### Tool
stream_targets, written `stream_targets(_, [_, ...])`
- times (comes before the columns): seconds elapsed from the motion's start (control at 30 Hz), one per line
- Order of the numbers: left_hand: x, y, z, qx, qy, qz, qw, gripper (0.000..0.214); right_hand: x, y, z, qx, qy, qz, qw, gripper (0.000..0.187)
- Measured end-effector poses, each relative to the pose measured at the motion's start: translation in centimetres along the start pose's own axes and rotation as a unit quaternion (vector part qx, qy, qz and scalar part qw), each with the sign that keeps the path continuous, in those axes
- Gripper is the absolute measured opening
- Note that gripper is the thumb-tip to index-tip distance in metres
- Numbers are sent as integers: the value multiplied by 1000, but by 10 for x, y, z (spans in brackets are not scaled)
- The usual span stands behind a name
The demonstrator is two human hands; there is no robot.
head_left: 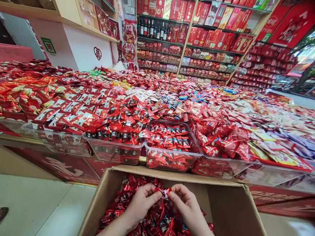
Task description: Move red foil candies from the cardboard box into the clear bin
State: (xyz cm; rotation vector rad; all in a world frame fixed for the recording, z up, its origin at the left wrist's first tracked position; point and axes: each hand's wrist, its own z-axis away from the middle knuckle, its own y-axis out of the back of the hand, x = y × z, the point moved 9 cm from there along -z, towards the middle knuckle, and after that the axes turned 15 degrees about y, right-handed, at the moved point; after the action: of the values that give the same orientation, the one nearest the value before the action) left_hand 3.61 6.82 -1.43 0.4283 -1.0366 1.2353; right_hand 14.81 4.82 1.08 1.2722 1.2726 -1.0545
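— Where's the wrapped candy [165, 193]?
— Bottom centre of the frame, above the cardboard box [228, 203], pinched between the left hand [141, 203] and right hand [184, 203], fingertips closed on either end.
— Its long axis?
— Roughly level, running left to right, ends pointing toward each hand.

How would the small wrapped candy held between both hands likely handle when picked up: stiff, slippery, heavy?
The candy is probably light: the left hand and right hand pinch it by fingertips alone. Its glossy red wrapper looks slippery and crinkly, so it may slide. It likely would not roll far, like those heaped in the box.
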Motion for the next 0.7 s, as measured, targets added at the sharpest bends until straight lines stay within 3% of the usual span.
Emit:
stream_targets(0.1, [0, -7, 1, -51, 5, 29, 998, 26, -48, 11, -6, -24, 86, 123, 988, 17])
stream_targets(0.17, [-1, -6, 0, -51, 4, 38, 998, 25, -92, 22, -20, -34, 159, 211, 964, 13])
stream_targets(0.23, [-3, -3, -1, -34, 6, 39, 999, 23, -133, 33, -46, -40, 224, 289, 930, 11])
stream_targets(0.3, [-7, -2, -3, -30, 11, 33, 999, 23, -156, 38, -83, -62, 249, 359, 897, 12])
stream_targets(0.37, [-10, -3, -3, -35, 14, 27, 999, 22, -158, 34, -126, -96, 242, 418, 870, 10])
stream_targets(0.5, [-10, -3, -3, -28, -4, 28, 999, 25, -131, 8, -196, -181, 206, 506, 818, 11])
stream_targets(0.6, [-11, -2, -5, -29, -12, 20, 999, 30, -112, -16, -222, -225, 192, 528, 796, 13])
stream_targets(0.7, [-14, -2, -8, -45, -9, -1, 999, 33, -103, -36, -230, -260, 187, 532, 784, 15])
